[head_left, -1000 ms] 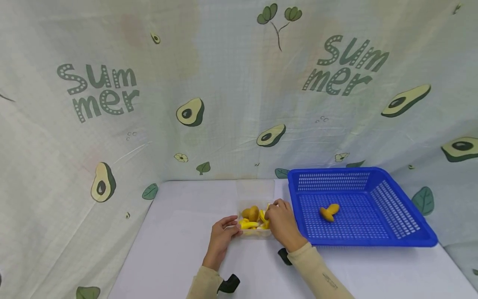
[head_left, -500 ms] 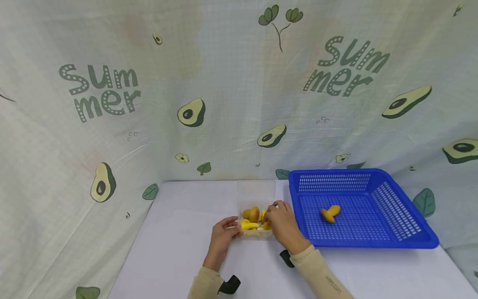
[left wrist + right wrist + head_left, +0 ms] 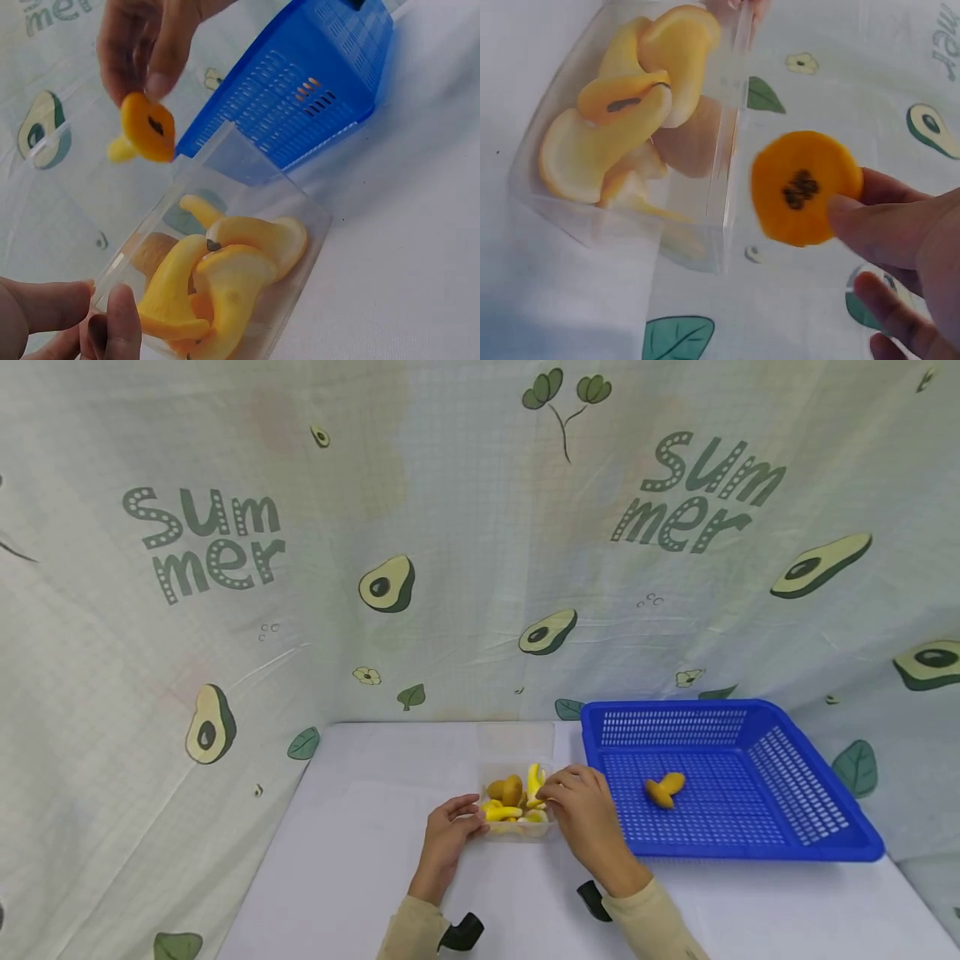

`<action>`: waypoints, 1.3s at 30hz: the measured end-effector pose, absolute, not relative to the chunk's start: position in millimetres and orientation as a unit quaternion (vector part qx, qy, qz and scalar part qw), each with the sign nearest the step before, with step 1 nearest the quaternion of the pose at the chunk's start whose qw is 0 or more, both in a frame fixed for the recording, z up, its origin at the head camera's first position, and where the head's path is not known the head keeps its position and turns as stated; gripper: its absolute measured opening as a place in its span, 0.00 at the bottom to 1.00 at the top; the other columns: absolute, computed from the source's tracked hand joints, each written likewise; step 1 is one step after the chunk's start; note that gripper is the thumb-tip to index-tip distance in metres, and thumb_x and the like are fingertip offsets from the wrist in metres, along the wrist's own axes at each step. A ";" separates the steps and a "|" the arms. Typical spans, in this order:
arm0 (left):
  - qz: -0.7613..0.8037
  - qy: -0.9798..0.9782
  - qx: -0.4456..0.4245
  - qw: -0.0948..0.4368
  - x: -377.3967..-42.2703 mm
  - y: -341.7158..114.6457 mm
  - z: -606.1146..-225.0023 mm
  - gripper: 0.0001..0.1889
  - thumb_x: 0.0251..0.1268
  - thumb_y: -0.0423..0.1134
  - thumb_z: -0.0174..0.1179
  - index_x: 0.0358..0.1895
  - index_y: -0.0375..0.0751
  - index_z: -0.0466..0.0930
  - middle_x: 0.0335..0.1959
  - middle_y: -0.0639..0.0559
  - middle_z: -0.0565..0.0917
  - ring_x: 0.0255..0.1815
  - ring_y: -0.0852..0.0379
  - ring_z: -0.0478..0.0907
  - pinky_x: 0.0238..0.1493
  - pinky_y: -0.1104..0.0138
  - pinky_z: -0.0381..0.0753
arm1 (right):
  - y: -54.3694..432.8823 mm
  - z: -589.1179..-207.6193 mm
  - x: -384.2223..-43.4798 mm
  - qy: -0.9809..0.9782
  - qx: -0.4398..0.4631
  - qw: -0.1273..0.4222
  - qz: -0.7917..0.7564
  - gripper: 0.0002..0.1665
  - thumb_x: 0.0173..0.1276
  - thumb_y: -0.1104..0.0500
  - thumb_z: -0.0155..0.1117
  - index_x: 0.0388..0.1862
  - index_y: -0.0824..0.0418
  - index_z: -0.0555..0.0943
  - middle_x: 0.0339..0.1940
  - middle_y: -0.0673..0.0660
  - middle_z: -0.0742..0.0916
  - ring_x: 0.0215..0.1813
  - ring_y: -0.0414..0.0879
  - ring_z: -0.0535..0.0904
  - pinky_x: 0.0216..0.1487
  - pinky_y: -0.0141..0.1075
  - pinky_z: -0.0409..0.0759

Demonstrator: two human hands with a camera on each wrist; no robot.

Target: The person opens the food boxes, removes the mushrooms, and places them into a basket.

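Orange fruit slice (image 3: 806, 187): pinched in right hand (image 3: 588, 814), raised just above clear box (image 3: 247, 247), blue basket (image 3: 795, 777) to its right. Left hand (image 3: 446, 839) gripped box's near-left corner on desk (image 3: 360, 860).

A makeshift recording booth rather than a lived-in room: a pale avocado-print "Summer" cloth backdrop (image 3: 465, 552) fills the upper frame and wraps round a plain white tabletop (image 3: 360, 852) at lower centre.

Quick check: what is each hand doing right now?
Left hand: holds the clear box at its side.
Right hand: pinches an orange slice above the box.
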State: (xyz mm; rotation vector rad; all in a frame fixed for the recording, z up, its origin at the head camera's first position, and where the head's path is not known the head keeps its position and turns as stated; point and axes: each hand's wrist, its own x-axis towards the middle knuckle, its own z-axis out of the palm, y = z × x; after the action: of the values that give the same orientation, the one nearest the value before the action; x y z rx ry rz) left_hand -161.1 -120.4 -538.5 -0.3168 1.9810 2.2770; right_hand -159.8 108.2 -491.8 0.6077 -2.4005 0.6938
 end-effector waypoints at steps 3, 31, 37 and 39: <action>0.747 0.653 -0.108 0.055 -162.0 -120.8 -540.5 0.23 0.68 0.21 0.65 0.65 0.18 0.74 0.45 0.42 0.81 0.37 0.57 0.81 0.43 0.66 0.92 | 115.8 -491.4 -153.4 -0.874 0.226 0.326 0.280 0.18 0.49 0.75 0.84 0.32 0.55 0.91 0.37 0.50 0.89 0.50 0.55 0.81 0.58 0.54 0.78; 0.748 0.653 -0.106 0.058 -164.2 -122.9 -538.3 0.23 0.69 0.21 0.64 0.66 0.19 0.75 0.44 0.44 0.81 0.38 0.57 0.81 0.43 0.67 0.91 | 214.1 -473.0 -135.8 -0.861 0.118 0.385 0.311 0.18 0.53 0.82 0.76 0.42 0.69 0.90 0.43 0.65 0.90 0.50 0.65 0.80 0.53 0.62 0.71; 0.749 0.651 -0.105 0.058 -165.2 -122.7 -539.2 0.23 0.68 0.21 0.64 0.65 0.18 0.75 0.44 0.44 0.82 0.38 0.57 0.81 0.44 0.67 0.91 | 191.5 -477.5 -137.0 -0.856 0.169 0.373 0.315 0.23 0.48 0.85 0.77 0.41 0.66 0.91 0.43 0.60 0.91 0.48 0.60 0.82 0.53 0.53 0.73; 0.750 0.650 -0.104 0.058 -165.2 -122.6 -539.4 0.23 0.68 0.20 0.64 0.65 0.18 0.74 0.44 0.44 0.81 0.37 0.57 0.81 0.44 0.67 0.91 | 180.5 -480.7 -137.6 -0.858 0.188 0.361 0.313 0.24 0.46 0.84 0.78 0.41 0.64 0.91 0.43 0.58 0.91 0.48 0.57 0.83 0.53 0.49 0.73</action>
State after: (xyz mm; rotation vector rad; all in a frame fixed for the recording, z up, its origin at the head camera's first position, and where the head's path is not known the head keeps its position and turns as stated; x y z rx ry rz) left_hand -165.2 -122.6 -539.4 -0.3149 1.9704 2.2747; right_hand -137.6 180.5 -480.7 0.4855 -2.2107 0.8060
